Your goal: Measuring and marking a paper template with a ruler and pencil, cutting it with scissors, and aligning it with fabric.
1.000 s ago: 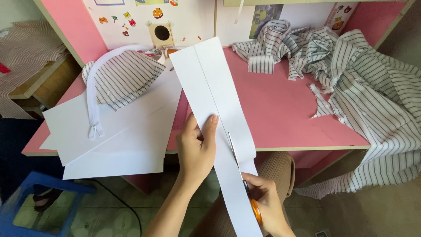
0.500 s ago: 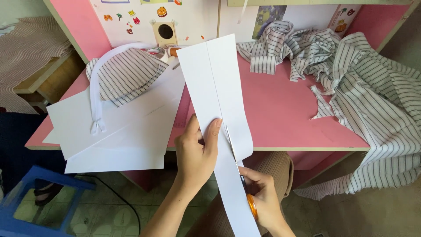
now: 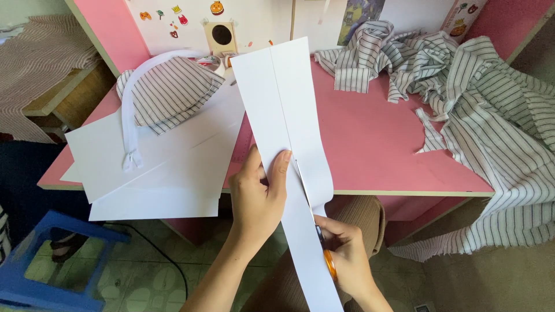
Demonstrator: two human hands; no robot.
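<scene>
Long white paper strip point(image 3: 289, 127): held above the front edge of the pink table point(image 3: 370, 144), far end lying on the tabletop, part-cut along a lengthwise line. Left hand point(image 3: 260, 193): fingers closed on the strip's left portion, thumb on top. Right hand point(image 3: 346, 259): fingers curled around orange-handled scissors point(image 3: 325, 254), blades in the cut. Left of the strip: loose white sheets point(image 3: 162, 167), striped fabric piece with white zipper point(image 3: 167, 89). Right: heaped striped cloth point(image 3: 480, 104). Below left: blue stool point(image 3: 52, 260).
</scene>
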